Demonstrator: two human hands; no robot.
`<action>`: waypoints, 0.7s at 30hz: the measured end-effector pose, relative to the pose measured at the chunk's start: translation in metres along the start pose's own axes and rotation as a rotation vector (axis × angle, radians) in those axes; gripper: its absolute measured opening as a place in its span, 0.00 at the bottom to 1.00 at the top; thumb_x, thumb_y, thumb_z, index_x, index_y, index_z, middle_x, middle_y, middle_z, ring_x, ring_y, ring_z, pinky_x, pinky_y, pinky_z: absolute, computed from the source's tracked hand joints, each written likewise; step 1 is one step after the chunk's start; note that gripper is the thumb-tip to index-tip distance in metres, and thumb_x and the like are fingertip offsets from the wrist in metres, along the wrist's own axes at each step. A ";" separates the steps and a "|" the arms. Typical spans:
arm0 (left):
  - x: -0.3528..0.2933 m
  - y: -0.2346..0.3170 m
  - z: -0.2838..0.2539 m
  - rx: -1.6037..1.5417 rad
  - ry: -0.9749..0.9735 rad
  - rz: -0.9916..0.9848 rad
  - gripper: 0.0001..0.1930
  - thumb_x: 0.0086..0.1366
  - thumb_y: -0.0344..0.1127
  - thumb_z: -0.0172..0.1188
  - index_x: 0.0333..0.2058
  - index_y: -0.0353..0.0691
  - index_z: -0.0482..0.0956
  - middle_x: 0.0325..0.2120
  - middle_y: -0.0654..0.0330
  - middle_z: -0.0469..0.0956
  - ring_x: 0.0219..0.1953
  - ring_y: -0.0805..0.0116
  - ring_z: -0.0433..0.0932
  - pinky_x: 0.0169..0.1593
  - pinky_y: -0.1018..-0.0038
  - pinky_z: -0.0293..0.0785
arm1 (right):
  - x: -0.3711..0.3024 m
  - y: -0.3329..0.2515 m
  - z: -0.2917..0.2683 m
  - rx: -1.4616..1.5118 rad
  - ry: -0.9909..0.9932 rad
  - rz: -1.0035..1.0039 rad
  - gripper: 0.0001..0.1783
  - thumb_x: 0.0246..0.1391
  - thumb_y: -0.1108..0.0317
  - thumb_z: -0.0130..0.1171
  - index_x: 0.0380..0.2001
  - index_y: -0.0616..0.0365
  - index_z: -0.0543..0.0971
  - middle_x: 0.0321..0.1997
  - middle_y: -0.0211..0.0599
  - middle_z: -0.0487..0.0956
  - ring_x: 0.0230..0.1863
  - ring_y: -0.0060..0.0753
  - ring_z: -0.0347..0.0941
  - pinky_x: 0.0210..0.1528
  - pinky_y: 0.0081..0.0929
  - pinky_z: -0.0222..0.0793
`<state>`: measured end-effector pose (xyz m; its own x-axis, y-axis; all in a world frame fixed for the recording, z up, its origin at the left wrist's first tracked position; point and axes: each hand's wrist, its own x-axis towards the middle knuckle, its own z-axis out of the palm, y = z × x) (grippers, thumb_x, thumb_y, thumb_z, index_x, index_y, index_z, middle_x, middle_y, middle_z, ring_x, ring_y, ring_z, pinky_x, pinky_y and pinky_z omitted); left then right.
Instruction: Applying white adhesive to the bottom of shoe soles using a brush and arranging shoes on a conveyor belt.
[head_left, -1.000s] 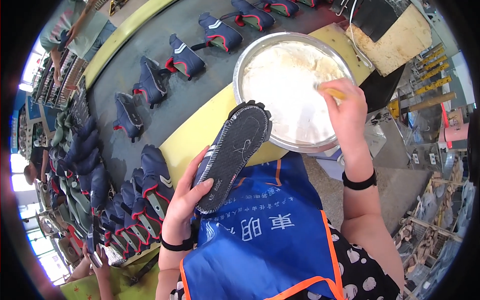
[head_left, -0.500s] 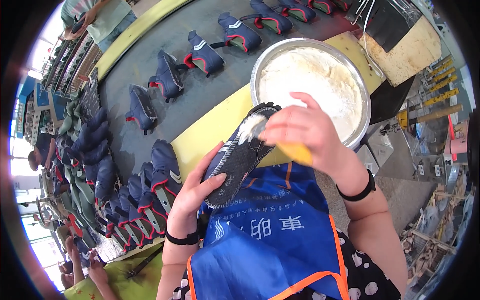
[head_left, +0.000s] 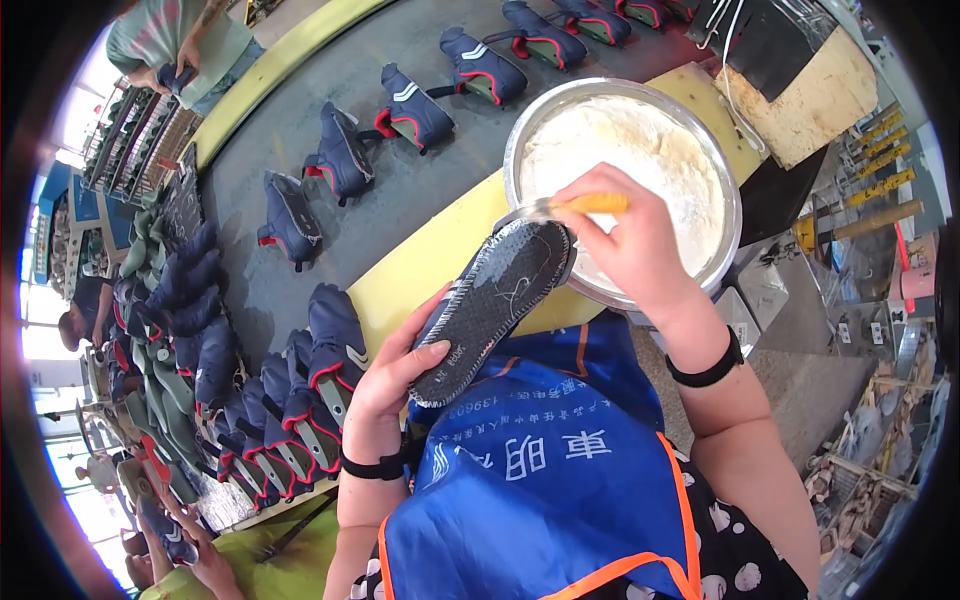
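Here right hand point(head_left: 630, 245) brushes the held sole point(head_left: 495, 300).

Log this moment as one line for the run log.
left hand: holds dark shoe sole | right hand: yellow-handled brush at sole's toe | metal bowl: white paste

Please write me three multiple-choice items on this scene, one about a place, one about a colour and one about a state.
1. Where is the round metal bowl of white paste?
A. on the yellow bench edge
B. on the floor
C. on a lap

2. What colour is the brush handle?
A. green
B. yellow
C. black

3. How is the dark grey shoe sole held?
A. lying flat on the belt
B. hanging from a hook
C. raised in the left hand

Answers: 1 A, it sits on the yellow edge; 2 B, yellow shows in the right hand; 3 C, left fingers grip its lower end.
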<state>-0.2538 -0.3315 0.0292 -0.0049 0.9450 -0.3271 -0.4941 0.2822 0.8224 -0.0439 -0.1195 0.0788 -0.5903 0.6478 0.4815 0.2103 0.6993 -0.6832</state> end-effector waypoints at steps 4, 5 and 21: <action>-0.001 -0.007 0.000 0.008 0.002 0.017 0.42 0.61 0.36 0.62 0.71 0.30 0.53 0.66 0.47 0.64 0.67 0.57 0.65 0.70 0.66 0.56 | -0.005 0.001 -0.004 -0.169 0.043 0.210 0.06 0.55 0.70 0.65 0.32 0.61 0.79 0.30 0.40 0.81 0.27 0.35 0.80 0.32 0.30 0.75; -0.001 -0.008 0.001 -0.015 0.004 0.010 0.43 0.61 0.36 0.62 0.71 0.30 0.53 0.66 0.46 0.64 0.67 0.57 0.65 0.70 0.66 0.56 | -0.006 0.000 -0.001 -0.165 0.047 0.178 0.06 0.55 0.70 0.65 0.32 0.61 0.79 0.30 0.40 0.81 0.27 0.35 0.80 0.32 0.30 0.75; -0.013 -0.011 0.018 -0.025 0.028 0.034 0.40 0.63 0.34 0.57 0.71 0.31 0.51 0.64 0.43 0.65 0.65 0.52 0.69 0.68 0.63 0.62 | -0.030 -0.013 0.023 0.015 0.178 0.275 0.10 0.56 0.71 0.63 0.27 0.59 0.71 0.18 0.39 0.74 0.18 0.39 0.74 0.25 0.30 0.69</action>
<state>-0.2324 -0.3442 0.0330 -0.0457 0.9488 -0.3127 -0.5147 0.2459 0.8213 -0.0467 -0.1551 0.0599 -0.3667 0.8556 0.3652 0.3309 0.4869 -0.8084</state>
